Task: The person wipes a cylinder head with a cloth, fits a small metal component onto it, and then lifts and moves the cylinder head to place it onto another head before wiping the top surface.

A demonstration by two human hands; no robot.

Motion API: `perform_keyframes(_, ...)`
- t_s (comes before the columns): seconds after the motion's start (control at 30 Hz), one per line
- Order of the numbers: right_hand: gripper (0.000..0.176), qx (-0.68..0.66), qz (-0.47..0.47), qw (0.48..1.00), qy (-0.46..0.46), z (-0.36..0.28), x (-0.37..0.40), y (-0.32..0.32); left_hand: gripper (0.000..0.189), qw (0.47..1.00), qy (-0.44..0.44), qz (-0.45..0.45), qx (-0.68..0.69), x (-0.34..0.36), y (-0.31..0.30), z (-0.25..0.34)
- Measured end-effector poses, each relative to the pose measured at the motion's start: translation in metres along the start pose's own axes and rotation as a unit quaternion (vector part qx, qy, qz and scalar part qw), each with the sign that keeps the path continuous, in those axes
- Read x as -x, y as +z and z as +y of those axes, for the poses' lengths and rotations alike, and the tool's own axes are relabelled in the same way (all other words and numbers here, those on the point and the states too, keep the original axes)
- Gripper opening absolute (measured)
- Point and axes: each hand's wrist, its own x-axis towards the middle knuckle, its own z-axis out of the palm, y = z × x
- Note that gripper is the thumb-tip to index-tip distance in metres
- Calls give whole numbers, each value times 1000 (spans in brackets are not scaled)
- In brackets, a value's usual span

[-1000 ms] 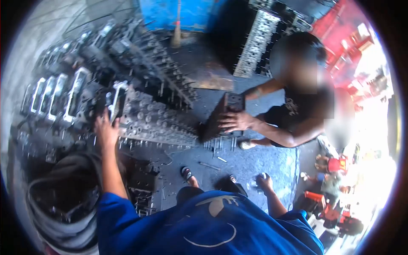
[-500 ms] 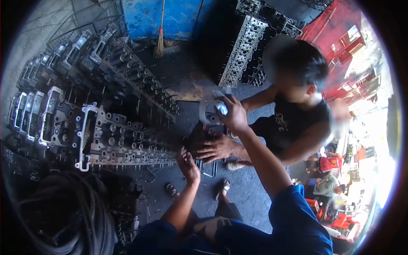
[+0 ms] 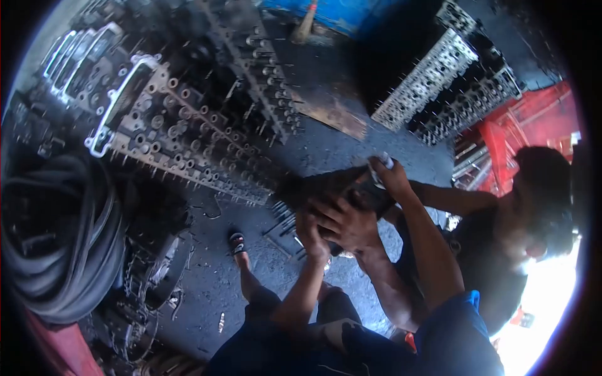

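Note:
A dark, blocky metal part (image 3: 335, 183) is between me and a co-worker, at the end of a long cylinder head (image 3: 188, 141). My left hand (image 3: 311, 239) grips its near side, with the fingertips partly hidden. At its far right corner, my right hand (image 3: 394, 178) is closed around a small whitish object (image 3: 385, 163) whose kind I cannot make out. The co-worker's hand (image 3: 351, 225) lies spread on the part, right beside my left hand.
More cylinder heads stand at the left and at the upper right (image 3: 426, 78). A coil of thick black hose (image 3: 63, 232) lies at the left. A wooden board (image 3: 338, 119) is on the floor, and a broom (image 3: 305, 25) stands by a blue panel. The co-worker (image 3: 476, 250) crouches at the right.
My view has turned and shifted. My right hand has come down from above to the part's corner with the whitish object. My left hand has moved against the part. The co-worker is bent lower.

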Motion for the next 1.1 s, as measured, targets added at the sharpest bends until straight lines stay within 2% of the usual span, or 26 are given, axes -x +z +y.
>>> perform_keyframes(0.03, 37, 40, 4, 999, 8, 9, -2, -6, 40, 1000, 19, -17, -9, 3, 2, -2)
perform_keyframes(0.17, 36, 24, 6, 1000, 5, 8, 17, -15, 41, 994, 61, -26, -89, 15, 9, 6)
perform_keyframes(0.27, 36, 72, 29, 997, 11, 13, 18, -20, 41, 994, 82, -22, -68, 18, 11, 7)
perform_keyframes(0.33, 36, 7, -49, 999, -22, 13, 15, -20, 41, 991, 96, -30, -93, 16, 7, 10)
perform_keyframes(0.37, 36, 2, -87, 996, -23, 10, 16, -24, 42, 995, 76, -20, -65, 15, 8, 13)
perform_keyframes(0.4, 36, 3, -87, 996, -24, 3, 15, -24, 44, 998, 56, -14, -37, 15, 9, 15)
perform_keyframes(0.47, 39, -16, -147, 987, -57, -2, 9, -23, 50, 997, 63, -17, -51, 17, 8, 19)
perform_keyframes(0.5, 39, -69, -135, 988, -18, 0, 9, -19, 53, 997, 59, -26, -47, 16, 7, 24)
perform_keyframes(0.6, 36, -84, -153, 984, -42, -5, 4, -16, 58, 998, 42, -9, -56, 11, 5, 18)
perform_keyframes(0.67, 35, -110, -151, 982, -2, -11, 11, -16, 59, 983, 92, -8, -156, 6, 5, 27)
perform_keyframes(0.7, 37, -105, -152, 983, 4, -12, 12, -16, 59, 984, 86, -10, -156, 5, 5, 24)
perform_keyframes(0.77, 39, -101, -155, 983, 7, -22, 13, -13, 59, 976, 154, -6, -154, 2, 3, 19)
perform_keyframes(0.83, 40, -159, -215, 963, 29, -35, 19, -9, 57, 973, 159, -21, -165, -2, 3, 27)
perform_keyframes(0.93, 38, -140, -189, 972, 15, -24, 12, -11, 52, 972, 174, -36, -155, -5, 5, 26)
perform_keyframes(1.07, 33, -108, -140, 984, -2, -1, 10, -19, 46, 980, 130, -27, -149, 2, 5, 27)
perform_keyframes(1.1, 32, -116, -113, 986, -36, -8, 14, -11, 42, 979, 124, -29, -158, 3, 4, 27)
